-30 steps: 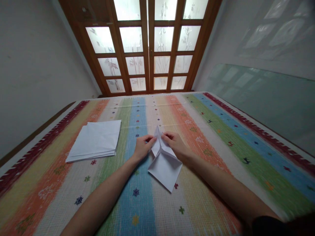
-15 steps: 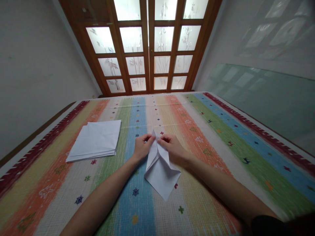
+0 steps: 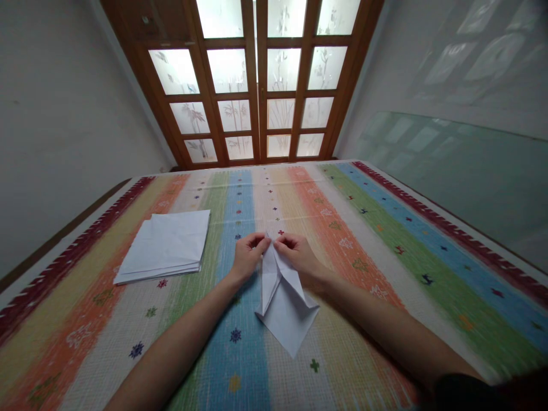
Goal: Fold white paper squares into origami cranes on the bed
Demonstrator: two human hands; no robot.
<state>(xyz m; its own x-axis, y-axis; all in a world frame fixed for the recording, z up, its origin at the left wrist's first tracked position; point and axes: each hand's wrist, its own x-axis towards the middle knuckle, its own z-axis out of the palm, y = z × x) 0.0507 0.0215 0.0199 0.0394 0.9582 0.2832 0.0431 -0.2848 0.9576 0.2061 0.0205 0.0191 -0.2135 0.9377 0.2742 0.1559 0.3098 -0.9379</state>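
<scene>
A folded sheet of white paper (image 3: 291,319) lies in front of me, its wide pointed end toward me and its narrow tip away. Two flaps stand partly raised along its middle crease. My left hand (image 3: 249,254) pinches the narrow end from the left, thumb and fingers closed on the paper's edge. From the other side, my right hand (image 3: 298,255) pinches the same end, its fingertips very near those of the left. The fingers partly cover the tip.
To the left lies a stack of white paper sheets (image 3: 169,242). A striped, patterned tablecloth (image 3: 359,228) covers the table. Beyond the far edge stands a wooden door (image 3: 259,85) with frosted panes. A glass panel (image 3: 454,165) leans along the right wall.
The paper's near end has shifted slightly toward me and to the right, and its flaps have parted more. Both hands keep nearly the same place and grip.
</scene>
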